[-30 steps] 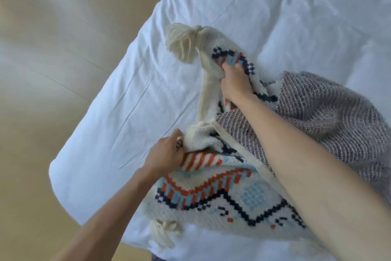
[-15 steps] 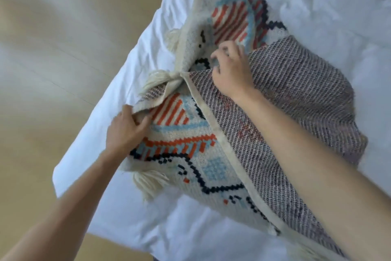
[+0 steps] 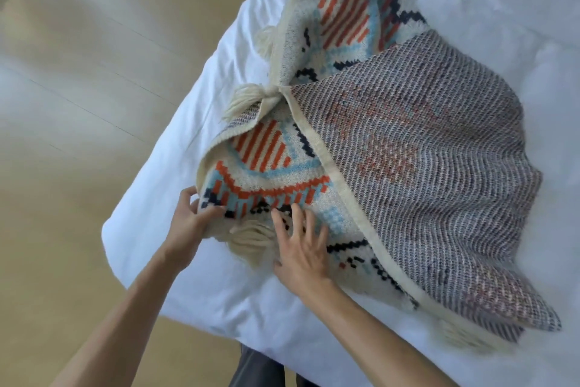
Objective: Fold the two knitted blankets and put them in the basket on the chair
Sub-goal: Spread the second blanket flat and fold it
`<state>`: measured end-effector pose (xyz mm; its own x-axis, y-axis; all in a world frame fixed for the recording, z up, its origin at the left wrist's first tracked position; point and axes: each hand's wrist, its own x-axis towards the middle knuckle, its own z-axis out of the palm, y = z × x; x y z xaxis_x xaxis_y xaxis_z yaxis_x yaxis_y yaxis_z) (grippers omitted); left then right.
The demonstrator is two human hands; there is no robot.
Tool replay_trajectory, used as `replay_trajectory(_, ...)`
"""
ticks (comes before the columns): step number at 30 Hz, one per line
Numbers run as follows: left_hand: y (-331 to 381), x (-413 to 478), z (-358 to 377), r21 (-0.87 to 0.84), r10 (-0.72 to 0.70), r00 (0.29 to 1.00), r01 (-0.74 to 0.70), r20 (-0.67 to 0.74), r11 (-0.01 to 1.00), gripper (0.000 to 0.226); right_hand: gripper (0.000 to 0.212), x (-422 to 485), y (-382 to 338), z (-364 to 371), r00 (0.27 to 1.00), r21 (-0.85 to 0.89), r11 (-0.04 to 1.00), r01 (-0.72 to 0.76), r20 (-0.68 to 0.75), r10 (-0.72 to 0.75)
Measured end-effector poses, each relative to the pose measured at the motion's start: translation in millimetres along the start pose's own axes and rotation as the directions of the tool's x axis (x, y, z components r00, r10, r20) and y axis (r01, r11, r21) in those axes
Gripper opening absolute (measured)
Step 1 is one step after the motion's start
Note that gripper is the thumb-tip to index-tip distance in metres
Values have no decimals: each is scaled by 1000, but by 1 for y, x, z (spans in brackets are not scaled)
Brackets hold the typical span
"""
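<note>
A cream knitted blanket (image 3: 392, 141) with orange, light-blue and navy patterns and tasselled corners lies partly folded on the white bed (image 3: 194, 261). Its grey-striped reverse side is flapped over the right half. My left hand (image 3: 191, 220) pinches the near left edge of the blanket, thumb on top. My right hand (image 3: 301, 251) lies flat on the patterned side near that same edge, fingers spread, beside a cream tassel (image 3: 248, 239). Only one blanket is in view; basket and chair are out of sight.
The bed's corner juts toward me, with tan wooden floor (image 3: 78, 104) to the left and below it. Rumpled white sheet extends to the right and far side. A dark trouser leg (image 3: 260, 368) shows at the bottom edge.
The blanket flap has been spread out across the bed. My right hand came off the far fold and moved down to the near edge next to my left hand, which shifted nearer along the edge.
</note>
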<state>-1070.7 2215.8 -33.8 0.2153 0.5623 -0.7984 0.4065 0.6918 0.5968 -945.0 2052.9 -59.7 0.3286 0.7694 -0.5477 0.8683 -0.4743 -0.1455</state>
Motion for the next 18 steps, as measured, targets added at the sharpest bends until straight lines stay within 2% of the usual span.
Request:
replay_trajectory(2,-1,-6,-4,142,-5,997,-7,82,990,71,86,-6,-5,2,1000,-64,998,-6,15,7)
replay_trajectory(4,-5,-7,-10,409,22,996,-56,86,911,54,60,-5,-5,0,999,-94,995,-43,19,45)
replay_trajectory(6,-7,-2,-23,706,97,995,-78,13,704,35,41,0,-3,-5,998,-49,997,-61,-38,60)
replay_trajectory(8,-6,4,-45,870,199,977,-32,-77,493,30,31,2,-4,-11,997,53,999,-12,-72,15)
replay_trajectory(10,-5,6,-69,897,231,961,33,-149,440,31,31,-7,-10,-12,994,148,984,98,-67,-89)
replay_trajectory(12,-9,4,-82,912,186,963,108,-195,396,34,37,-26,-17,-8,986,198,966,165,-2,-168)
replay_trajectory(14,-16,-1,-81,911,109,966,180,-235,372,43,35,-46,-21,0,973,238,957,169,115,-201)
replay_trajectory(15,-19,-3,-75,913,127,958,196,-256,359,46,31,-51,-19,4,975,274,950,148,123,-187)
replay_trajectory(16,-21,-4,-67,924,208,941,190,-267,331,47,31,-54,-15,6,984,323,939,116,92,-154)
replay_trajectory(18,-19,-8,-49,966,440,874,111,-206,232,50,29,-52,-4,2,995,367,926,89,-71,-68)
